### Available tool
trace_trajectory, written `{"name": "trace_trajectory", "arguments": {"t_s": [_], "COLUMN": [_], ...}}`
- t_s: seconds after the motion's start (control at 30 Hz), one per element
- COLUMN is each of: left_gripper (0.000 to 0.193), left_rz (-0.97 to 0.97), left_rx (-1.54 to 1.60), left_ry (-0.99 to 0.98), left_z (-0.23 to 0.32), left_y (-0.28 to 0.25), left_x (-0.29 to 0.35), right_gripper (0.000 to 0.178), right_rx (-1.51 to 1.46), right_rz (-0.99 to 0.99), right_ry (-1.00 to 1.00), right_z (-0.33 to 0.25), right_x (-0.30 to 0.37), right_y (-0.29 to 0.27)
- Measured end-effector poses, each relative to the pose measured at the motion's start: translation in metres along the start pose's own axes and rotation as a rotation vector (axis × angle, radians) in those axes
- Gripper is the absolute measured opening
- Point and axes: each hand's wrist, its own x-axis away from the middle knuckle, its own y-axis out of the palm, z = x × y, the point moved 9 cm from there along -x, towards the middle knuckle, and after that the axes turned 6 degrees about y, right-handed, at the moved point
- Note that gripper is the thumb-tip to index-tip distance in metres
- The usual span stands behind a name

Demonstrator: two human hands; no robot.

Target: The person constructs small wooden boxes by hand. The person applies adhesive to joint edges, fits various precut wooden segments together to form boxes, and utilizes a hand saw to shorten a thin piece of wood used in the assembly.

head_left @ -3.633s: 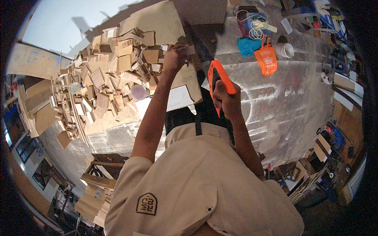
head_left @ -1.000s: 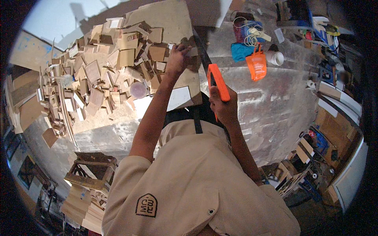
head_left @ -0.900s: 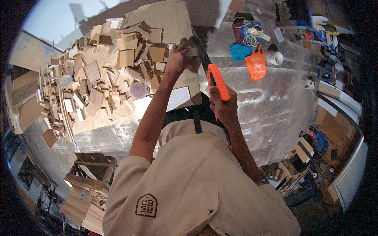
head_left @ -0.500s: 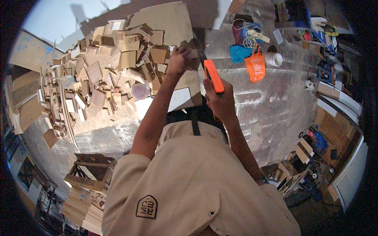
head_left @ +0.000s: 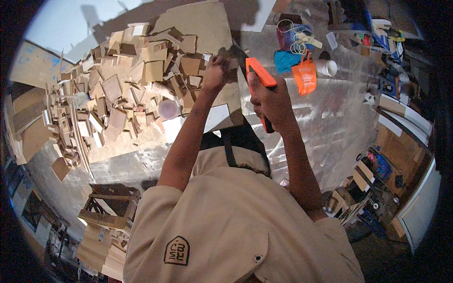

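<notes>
My right hand (head_left: 274, 103) is wrapped round the orange handle (head_left: 261, 73) of a hand saw. Its dark, narrow blade (head_left: 242, 59) runs up and away beside the right edge of the worktable. At that same edge, my left hand (head_left: 215, 73) has its fingers curled down on a small brown piece of wood (head_left: 232, 64). Shadow covers the wood and the fingertips, so the contact between blade and wood cannot be made out. A white sheet-like board (head_left: 218, 117) lies on the table close to my left forearm.
A big heap of wood offcuts (head_left: 113, 87) covers the table's left part, with a round translucent lid or tub (head_left: 169, 110) beside it. On the floor to the right are an orange bag (head_left: 304, 78), a white bucket (head_left: 326, 68) and a coiled cable (head_left: 302, 40). A wooden frame (head_left: 107, 207) stands lower left.
My right hand and the saw have shifted slightly up and to the right, with the handle tilting more. My left hand stays in about the same place.
</notes>
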Motion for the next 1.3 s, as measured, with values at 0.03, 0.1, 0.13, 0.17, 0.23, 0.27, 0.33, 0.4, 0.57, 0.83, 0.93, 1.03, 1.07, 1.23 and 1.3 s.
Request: {"name": "trace_trajectory", "arguments": {"t_s": [0.03,0.1,0.13,0.17,0.23,0.27,0.33,0.4,0.57,0.83,0.93,1.03,1.07,1.23,1.3], "left_gripper": [0.053,0.056,0.057,0.058,0.058,0.059,0.059,0.059,0.066,0.066,0.057,0.051,0.049,0.047,0.048], "left_rz": [-0.022,-0.044,-0.05,-0.057,0.009,0.045,-0.065,-0.091,-0.057,0.012,0.21,0.327,0.342,0.353,0.392], "left_rx": [0.013,0.018,0.013,0.012,-0.007,-0.019,0.209,0.295,0.194,-0.066,-0.072,-0.067,-0.07,-0.144,-0.08], "left_ry": [0.003,0.003,0.001,-0.003,0.035,0.057,-0.168,-0.259,-0.212,-0.14,-0.21,-0.313,-0.342,-0.396,-0.423], "left_z": [0.001,0.0,-0.002,0.0,0.006,0.008,-0.009,-0.016,-0.008,0.02,0.008,-0.017,-0.023,-0.027,-0.028], "left_y": [0.003,0.004,0.003,0.002,-0.009,-0.015,-0.005,-0.002,-0.006,-0.018,-0.029,-0.027,-0.023,-0.006,-0.011], "left_x": [0.003,0.002,0.001,-0.001,-0.005,-0.008,-0.009,-0.008,-0.013,-0.022,-0.042,-0.056,-0.059,-0.053,-0.054], "right_gripper": [0.037,0.037,0.037,0.037,0.038,0.038,0.037,0.038,0.034,0.034,0.033,0.036,0.039,0.032,0.03], "right_rx": [-0.018,0.003,0.014,0.031,0.067,0.059,0.043,-0.034,-0.023,-0.013,-0.01,-0.002,-0.001,-0.013,-0.004], "right_rz": [-0.013,-0.027,-0.033,-0.044,-0.064,-0.063,-0.059,-0.066,-0.007,0.008,0.016,-0.014,-0.024,0.017,0.036], "right_ry": [0.019,-0.005,-0.018,-0.006,0.017,0.023,0.034,0.023,-0.048,-0.054,-0.094,-0.117,-0.112,-0.051,-0.042], "right_z": [-0.002,-0.003,-0.004,-0.005,-0.006,-0.003,0.01,0.019,0.03,0.034,0.036,0.042,0.044,0.036,0.033], "right_x": [0.0,-0.004,-0.006,-0.008,-0.01,-0.01,-0.006,0.0,0.003,0.009,0.007,0.006,0.005,0.01,0.01], "right_y": [0.004,0.01,0.012,0.012,0.007,0.004,-0.002,-0.001,-0.006,-0.005,-0.01,-0.007,-0.007,-0.009,-0.01]}}
